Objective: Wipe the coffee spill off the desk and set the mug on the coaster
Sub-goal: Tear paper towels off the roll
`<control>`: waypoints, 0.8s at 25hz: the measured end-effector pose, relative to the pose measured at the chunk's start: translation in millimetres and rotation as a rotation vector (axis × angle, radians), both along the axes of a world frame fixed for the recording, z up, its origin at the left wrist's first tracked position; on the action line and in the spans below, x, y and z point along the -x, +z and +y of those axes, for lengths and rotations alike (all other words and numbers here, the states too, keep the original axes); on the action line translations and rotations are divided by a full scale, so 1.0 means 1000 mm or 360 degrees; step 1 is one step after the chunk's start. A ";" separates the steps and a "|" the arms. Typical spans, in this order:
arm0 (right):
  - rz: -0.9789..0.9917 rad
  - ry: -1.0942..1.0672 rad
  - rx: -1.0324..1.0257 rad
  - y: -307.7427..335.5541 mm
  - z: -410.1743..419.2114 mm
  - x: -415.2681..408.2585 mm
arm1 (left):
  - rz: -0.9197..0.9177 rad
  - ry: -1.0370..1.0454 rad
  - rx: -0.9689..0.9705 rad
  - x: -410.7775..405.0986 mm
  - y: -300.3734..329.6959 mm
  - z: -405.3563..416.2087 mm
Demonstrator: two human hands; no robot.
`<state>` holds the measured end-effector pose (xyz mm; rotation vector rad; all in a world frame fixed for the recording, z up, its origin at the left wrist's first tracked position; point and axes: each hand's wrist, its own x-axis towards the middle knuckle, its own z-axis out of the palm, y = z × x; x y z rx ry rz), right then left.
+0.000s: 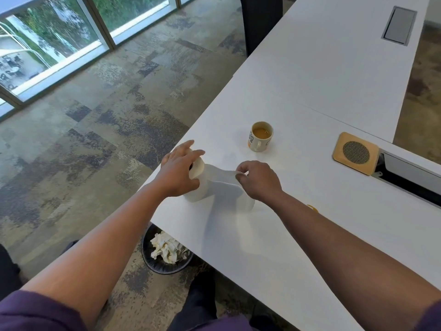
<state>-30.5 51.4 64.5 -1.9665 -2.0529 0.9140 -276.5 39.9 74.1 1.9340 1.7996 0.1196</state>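
Observation:
A white paper towel roll [199, 185] stands upright near the left edge of the white desk [310, 91]. My left hand [179, 173] rests on its top, holding it down. My right hand [259, 181] pinches the loose sheet [229, 194] pulled out from the roll to the right. Beyond them a cream mug [260, 137] with light brown coffee stands on the bare desk, handle toward me. The square wooden coaster [355, 153] with a round mesh centre lies to the right of the mug, apart from it. A faint wet patch [231, 157] shows between roll and mug.
A black waste bin [167, 253] with crumpled paper sits on the floor under the desk edge. An open cable slot [405, 177] lies just right of the coaster, a closed grey hatch [399, 26] far back. A small yellow object [312, 207] peeks out behind my right forearm.

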 end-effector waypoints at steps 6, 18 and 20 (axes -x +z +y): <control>0.0016 0.0020 0.0089 -0.005 0.000 -0.006 | 0.0126 -0.0149 0.0046 0.000 0.002 0.008; 0.0106 0.0240 0.0005 -0.011 0.004 0.013 | 0.0689 -0.0557 0.0309 0.003 0.010 0.019; 0.0101 0.0219 -0.0001 -0.013 0.005 0.012 | 0.0679 -0.0555 0.0299 0.004 0.011 0.021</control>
